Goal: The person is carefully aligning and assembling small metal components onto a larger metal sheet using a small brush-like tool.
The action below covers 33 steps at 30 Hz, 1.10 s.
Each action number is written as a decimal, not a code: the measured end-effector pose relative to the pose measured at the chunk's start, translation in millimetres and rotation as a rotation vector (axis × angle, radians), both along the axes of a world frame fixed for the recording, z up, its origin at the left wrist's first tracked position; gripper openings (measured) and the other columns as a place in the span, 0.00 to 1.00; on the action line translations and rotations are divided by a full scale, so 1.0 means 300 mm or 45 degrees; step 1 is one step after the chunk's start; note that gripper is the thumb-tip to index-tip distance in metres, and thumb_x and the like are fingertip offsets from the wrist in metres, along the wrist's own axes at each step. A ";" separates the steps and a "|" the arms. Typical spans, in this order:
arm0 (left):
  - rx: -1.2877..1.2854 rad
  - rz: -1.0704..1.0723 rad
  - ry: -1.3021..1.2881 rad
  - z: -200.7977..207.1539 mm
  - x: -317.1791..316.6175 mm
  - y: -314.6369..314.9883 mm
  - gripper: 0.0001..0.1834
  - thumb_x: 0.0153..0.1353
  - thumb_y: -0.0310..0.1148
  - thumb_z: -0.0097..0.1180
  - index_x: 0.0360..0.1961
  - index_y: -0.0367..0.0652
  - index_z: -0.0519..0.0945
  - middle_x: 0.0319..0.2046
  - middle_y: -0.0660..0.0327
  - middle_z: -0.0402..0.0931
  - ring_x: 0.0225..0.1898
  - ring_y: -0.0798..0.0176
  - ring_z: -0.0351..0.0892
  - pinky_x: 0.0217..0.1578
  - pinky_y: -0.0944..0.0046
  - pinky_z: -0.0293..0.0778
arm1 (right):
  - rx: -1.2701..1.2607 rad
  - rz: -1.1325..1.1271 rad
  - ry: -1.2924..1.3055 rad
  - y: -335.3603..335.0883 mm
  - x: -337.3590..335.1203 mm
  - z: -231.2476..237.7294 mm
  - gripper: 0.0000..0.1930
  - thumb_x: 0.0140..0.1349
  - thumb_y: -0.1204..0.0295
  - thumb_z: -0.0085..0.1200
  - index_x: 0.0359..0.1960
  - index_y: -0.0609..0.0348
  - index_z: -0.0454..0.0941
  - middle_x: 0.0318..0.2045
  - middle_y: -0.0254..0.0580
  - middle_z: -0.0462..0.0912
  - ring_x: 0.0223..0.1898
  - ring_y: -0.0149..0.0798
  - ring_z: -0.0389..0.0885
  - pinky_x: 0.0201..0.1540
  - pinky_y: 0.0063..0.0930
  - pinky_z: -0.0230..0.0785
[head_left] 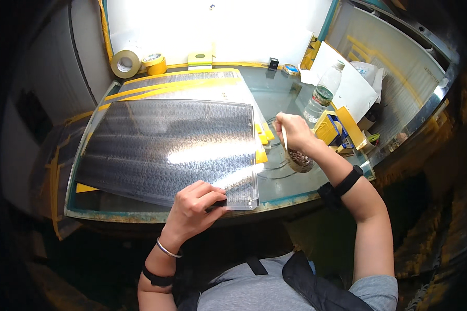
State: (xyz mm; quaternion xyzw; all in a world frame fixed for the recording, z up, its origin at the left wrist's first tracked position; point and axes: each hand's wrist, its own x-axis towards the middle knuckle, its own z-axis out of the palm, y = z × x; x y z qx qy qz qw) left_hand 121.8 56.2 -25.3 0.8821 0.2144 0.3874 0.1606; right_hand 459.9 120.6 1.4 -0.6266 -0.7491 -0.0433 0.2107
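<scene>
Grey shirt cloth [238, 293] lies nearest the camera, at the near side of my remote view. Two forearms extend from the near side over one glass-topped table [275, 93]. Each forearm carries one black band; the left also carries one silver bangle [168, 248].

I identify one dark patterned panel [176, 140] on the left of the table. Its long axis runs left to right; it overlaps a pale sheet [220, 94] with yellow strips.

Left hand [194, 203]: fingers bent, placed on the panel's near edge, close to its near right corner. I cannot tell whether it grips the edge or only presses.

Right hand [294, 130]: fingers pinched on one pale stick [284, 139]. The stick is steeply inclined, lower end pointing near, toward one clear cup [299, 161] of brown contents just below the hand.

Far left: one pale tape roll [125, 64] and yellow tape [154, 65], roll count uncertain. Far right: one clear bottle [323, 93].
</scene>
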 end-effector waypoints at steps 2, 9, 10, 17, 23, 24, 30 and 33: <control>0.016 0.014 -0.005 -0.009 -0.007 0.002 0.14 0.42 0.29 0.74 0.29 0.40 0.82 0.33 0.59 0.84 0.35 0.57 0.83 0.36 0.61 0.78 | 0.000 0.204 0.029 -0.029 -0.038 0.011 0.05 0.51 0.79 0.54 0.27 0.59 0.70 0.27 0.49 0.76 0.35 0.56 0.77 0.38 0.43 0.69; -0.017 0.008 -0.026 -0.013 -0.004 0.012 0.18 0.39 0.38 0.78 0.27 0.41 0.83 0.31 0.60 0.84 0.33 0.60 0.83 0.34 0.64 0.78 | -0.067 0.297 -0.189 -0.083 0.024 0.042 0.04 0.54 0.80 0.47 0.29 0.55 0.69 0.31 0.45 0.73 0.40 0.51 0.76 0.41 0.40 0.69; -0.029 0.002 -0.020 -0.013 -0.005 0.011 0.19 0.38 0.39 0.78 0.27 0.41 0.83 0.31 0.60 0.84 0.33 0.60 0.83 0.34 0.64 0.78 | -0.039 0.330 -0.170 -0.085 0.027 0.030 0.04 0.54 0.80 0.47 0.29 0.55 0.69 0.30 0.44 0.72 0.39 0.50 0.75 0.41 0.39 0.69; -0.016 0.060 -0.081 -0.009 0.014 0.005 0.12 0.46 0.29 0.74 0.31 0.40 0.84 0.31 0.58 0.83 0.33 0.59 0.83 0.35 0.63 0.77 | -0.030 0.240 0.006 -0.053 0.059 0.020 0.13 0.41 0.86 0.52 0.28 0.57 0.68 0.29 0.46 0.73 0.37 0.54 0.75 0.39 0.41 0.69; 0.041 0.252 -0.139 0.008 0.033 -0.009 0.06 0.52 0.22 0.67 0.31 0.41 0.84 0.29 0.58 0.82 0.31 0.56 0.81 0.33 0.62 0.76 | 0.103 0.082 0.058 -0.021 0.037 0.017 0.14 0.40 0.86 0.53 0.29 0.57 0.69 0.30 0.47 0.75 0.38 0.55 0.77 0.40 0.42 0.69; 0.039 0.253 -0.137 0.007 0.030 -0.010 0.06 0.52 0.22 0.67 0.31 0.41 0.84 0.29 0.58 0.82 0.31 0.56 0.81 0.33 0.62 0.76 | 0.107 0.146 0.050 -0.034 0.034 0.018 0.14 0.39 0.86 0.53 0.29 0.57 0.69 0.30 0.47 0.75 0.38 0.55 0.76 0.39 0.42 0.69; 0.056 0.292 -0.109 -0.027 0.000 -0.002 0.05 0.49 0.21 0.68 0.28 0.39 0.83 0.26 0.58 0.81 0.28 0.58 0.79 0.29 0.63 0.74 | 0.110 0.626 -0.130 -0.194 0.015 0.007 0.05 0.51 0.79 0.51 0.25 0.56 0.67 0.26 0.42 0.69 0.34 0.48 0.73 0.35 0.37 0.67; 0.176 0.187 -0.037 -0.019 -0.003 -0.003 0.06 0.47 0.21 0.68 0.27 0.39 0.83 0.26 0.60 0.81 0.27 0.59 0.79 0.28 0.64 0.74 | 0.009 0.616 -0.308 -0.299 0.040 0.075 0.05 0.54 0.77 0.51 0.26 0.55 0.68 0.27 0.42 0.69 0.34 0.45 0.74 0.36 0.35 0.67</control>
